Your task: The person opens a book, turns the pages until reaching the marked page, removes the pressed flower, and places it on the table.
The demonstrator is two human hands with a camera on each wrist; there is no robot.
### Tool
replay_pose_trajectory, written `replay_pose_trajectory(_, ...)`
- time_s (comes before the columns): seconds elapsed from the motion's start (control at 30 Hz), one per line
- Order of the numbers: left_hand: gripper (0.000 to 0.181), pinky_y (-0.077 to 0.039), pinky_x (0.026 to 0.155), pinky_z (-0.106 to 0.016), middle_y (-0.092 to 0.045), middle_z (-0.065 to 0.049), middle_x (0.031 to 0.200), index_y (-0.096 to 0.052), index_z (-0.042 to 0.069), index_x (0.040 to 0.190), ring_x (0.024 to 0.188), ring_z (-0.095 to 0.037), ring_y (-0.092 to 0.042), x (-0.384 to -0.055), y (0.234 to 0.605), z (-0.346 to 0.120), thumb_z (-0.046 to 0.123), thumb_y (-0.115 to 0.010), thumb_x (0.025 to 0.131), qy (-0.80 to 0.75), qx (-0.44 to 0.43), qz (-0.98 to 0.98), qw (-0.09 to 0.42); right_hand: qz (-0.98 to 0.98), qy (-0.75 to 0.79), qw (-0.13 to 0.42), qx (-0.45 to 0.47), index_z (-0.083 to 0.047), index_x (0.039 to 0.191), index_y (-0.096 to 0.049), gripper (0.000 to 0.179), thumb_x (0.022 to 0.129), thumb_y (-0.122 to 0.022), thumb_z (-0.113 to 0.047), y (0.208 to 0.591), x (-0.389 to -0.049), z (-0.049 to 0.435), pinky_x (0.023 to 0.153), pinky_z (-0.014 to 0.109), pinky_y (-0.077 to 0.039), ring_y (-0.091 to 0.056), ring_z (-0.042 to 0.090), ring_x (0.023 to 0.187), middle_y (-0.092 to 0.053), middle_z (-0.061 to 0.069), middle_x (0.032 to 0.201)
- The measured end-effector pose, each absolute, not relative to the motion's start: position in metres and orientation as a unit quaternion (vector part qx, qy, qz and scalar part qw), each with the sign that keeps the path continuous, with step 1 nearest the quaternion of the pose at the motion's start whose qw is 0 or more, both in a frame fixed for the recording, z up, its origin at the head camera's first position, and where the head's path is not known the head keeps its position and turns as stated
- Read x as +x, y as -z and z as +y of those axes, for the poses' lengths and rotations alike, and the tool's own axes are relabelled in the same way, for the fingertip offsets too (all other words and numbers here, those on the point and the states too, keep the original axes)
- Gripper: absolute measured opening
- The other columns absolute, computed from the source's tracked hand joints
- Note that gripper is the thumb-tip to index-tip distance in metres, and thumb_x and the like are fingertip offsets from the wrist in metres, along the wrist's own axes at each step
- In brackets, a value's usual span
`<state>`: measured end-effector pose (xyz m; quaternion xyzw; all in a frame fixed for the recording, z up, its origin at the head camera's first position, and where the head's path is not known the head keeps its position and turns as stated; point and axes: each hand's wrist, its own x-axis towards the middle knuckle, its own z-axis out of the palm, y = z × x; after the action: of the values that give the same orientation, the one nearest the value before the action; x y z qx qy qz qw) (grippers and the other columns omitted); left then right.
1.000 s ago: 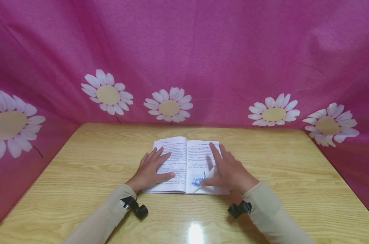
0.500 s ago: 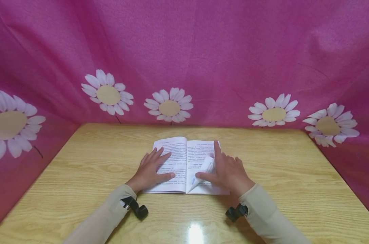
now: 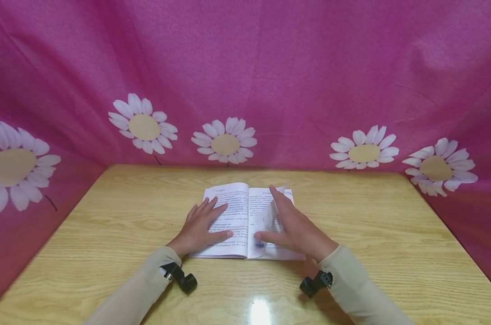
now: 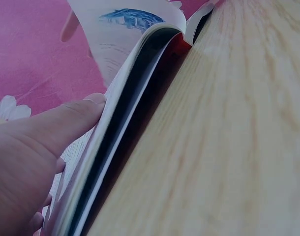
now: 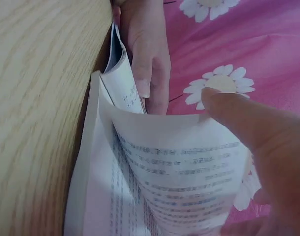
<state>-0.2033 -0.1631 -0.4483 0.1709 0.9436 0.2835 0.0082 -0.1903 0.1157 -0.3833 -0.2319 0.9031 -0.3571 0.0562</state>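
An open book (image 3: 238,212) lies on the wooden table, with printed text on both pages. My left hand (image 3: 200,228) rests on the left page with fingers spread, its thumb (image 4: 71,120) lying along the bottom edge in the left wrist view. One leaf (image 3: 266,221) on the right side stands raised and curved toward the spine. My right hand (image 3: 303,229) is at this leaf, thumb and index finger straight and wide apart. In the right wrist view, the right thumb (image 5: 238,110) is right at the edge of the leaf. A blue picture (image 4: 133,19) shows on the leaf's other side.
The wooden table (image 3: 119,216) extends around the book. A pink cloth (image 3: 286,81) with large white daisies hangs behind the table and along its sides. Small black cameras (image 3: 187,283) are strapped to both wrists over beige sleeves.
The right hand has moved slightly left, and the leaf beside it has risen from a bent lower corner to a curved, upright sheet. The left hand has stayed on the left page.
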Motion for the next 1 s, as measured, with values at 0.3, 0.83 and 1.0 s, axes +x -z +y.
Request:
replay_pose_trajectory(0.3,0.078,0.001,0.115,-0.054,-0.019,-0.01,0.16,-0.04,0.023,0.149,0.147,-0.034,-0.008,-0.204,0.45,-0.163,0.06,-0.063,0.084,-0.286,0.177,0.942,-0.002,0.882,0.369,0.008,-0.294,-0.035,0.155,-0.003,0.111,0.074,-0.076,-0.058,0.387,-0.185,0.106,0.107,0.053,-0.034,-0.031,0.025,0.139,-0.02,0.005,0.157)
replay_pose_trajectory(0.83,0.063,0.003,0.116,-0.05,-0.022,-0.006,0.159,-0.039,0.021,0.149,0.148,-0.027,-0.008,-0.206,0.445,-0.161,0.051,-0.008,0.103,-0.356,0.133,0.925,0.015,0.862,0.331,-0.002,-0.383,-0.018,0.156,-0.016,0.11,0.073,-0.072,-0.064,0.401,-0.175,0.09,0.111,0.039,-0.032,-0.031,0.012,0.136,-0.032,0.002,0.152)
replay_pose_trajectory(1.0,0.066,0.002,0.116,-0.047,-0.025,-0.005,0.158,-0.032,0.019,0.152,0.148,-0.026,-0.01,-0.205,0.445,-0.161,0.052,-0.004,0.102,-0.382,0.125,0.916,0.005,0.858,0.332,-0.012,-0.393,-0.017,0.155,-0.02,0.107,0.074,-0.071,-0.065,0.402,-0.172,0.087,0.107,0.036,-0.037,-0.035,0.008,0.129,-0.038,0.002,0.145)
